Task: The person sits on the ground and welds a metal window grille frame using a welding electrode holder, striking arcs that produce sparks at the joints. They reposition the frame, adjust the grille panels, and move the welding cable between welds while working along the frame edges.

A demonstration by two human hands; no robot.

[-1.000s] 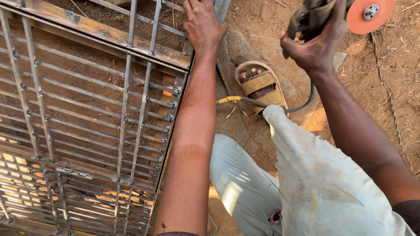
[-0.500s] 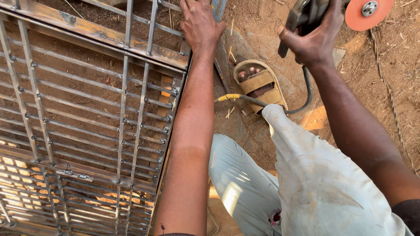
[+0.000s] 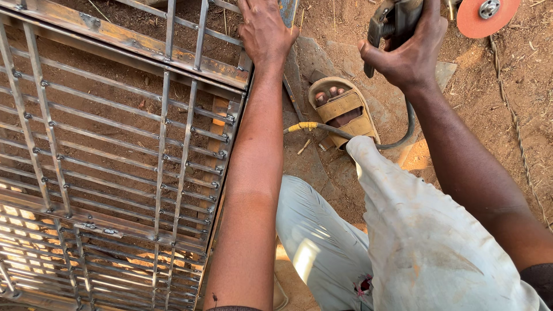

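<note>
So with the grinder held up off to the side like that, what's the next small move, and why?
Probably bring the angle grinder in the right hand down and left toward the metal grille's corner. The left hand rests at that corner, the orange disc hangs over bare dirt away from any metal, and the sandalled foot lies between, so keep clear of it.

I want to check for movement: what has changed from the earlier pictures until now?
Very little. The right hand with the angle grinder shifted slightly left in view. The left hand stays on the metal grille; the sandalled foot stays put.
</note>
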